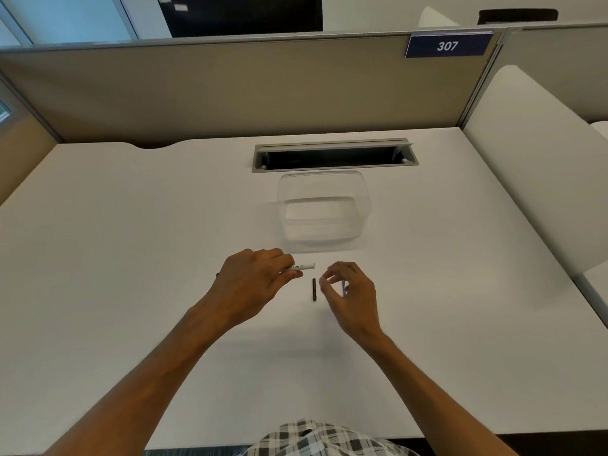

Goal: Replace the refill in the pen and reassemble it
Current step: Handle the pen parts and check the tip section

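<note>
My left hand grips a white pen barrel with small black print; its open end points right. A short black pen part lies upright on the white desk between my hands. My right hand is curled just right of it, pinching a thin refill that is mostly hidden behind the fingers. The two hands are a small gap apart.
A clear plastic container sits just beyond the hands. Behind it is a cable slot in the desk. Beige partition walls close the far and left sides; a white divider stands at the right.
</note>
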Demonstrator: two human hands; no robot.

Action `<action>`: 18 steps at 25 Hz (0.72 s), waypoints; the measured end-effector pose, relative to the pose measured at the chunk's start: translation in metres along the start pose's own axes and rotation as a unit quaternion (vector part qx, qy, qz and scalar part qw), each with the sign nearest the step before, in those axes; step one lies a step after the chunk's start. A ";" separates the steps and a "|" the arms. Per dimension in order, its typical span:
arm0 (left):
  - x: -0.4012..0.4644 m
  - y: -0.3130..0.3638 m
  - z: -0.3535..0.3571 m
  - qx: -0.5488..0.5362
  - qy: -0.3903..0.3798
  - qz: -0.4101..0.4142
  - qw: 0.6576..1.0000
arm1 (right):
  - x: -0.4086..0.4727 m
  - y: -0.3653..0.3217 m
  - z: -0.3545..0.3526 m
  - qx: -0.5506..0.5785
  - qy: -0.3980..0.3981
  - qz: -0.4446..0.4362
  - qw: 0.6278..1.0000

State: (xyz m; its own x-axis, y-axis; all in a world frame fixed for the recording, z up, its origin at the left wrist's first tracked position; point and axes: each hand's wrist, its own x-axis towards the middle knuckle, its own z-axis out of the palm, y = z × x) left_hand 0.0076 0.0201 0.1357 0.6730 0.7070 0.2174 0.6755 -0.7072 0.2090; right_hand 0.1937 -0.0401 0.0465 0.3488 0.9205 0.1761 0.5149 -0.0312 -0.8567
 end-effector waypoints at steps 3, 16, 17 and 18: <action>0.000 0.001 0.000 -0.007 0.004 -0.003 1.000 | 0.003 -0.026 -0.014 0.122 0.000 0.039 0.992; 0.003 0.012 0.007 -0.025 -0.040 -0.028 0.998 | 0.005 -0.053 -0.032 0.251 -0.155 0.127 0.947; 0.003 0.012 0.007 -0.033 -0.041 -0.026 0.998 | 0.005 -0.051 -0.033 0.244 -0.159 0.121 0.949; 0.003 0.011 0.007 -0.043 -0.042 -0.023 0.998 | 0.006 -0.051 -0.035 0.240 -0.161 0.118 0.950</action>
State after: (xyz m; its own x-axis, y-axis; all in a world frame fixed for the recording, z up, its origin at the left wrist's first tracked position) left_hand 0.0193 0.0145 0.1319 0.6671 0.7342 0.1263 0.6802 -0.6694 0.2988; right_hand 0.1970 -0.0466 0.1078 0.1132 0.9838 -0.1392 0.0085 -0.1410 -0.9900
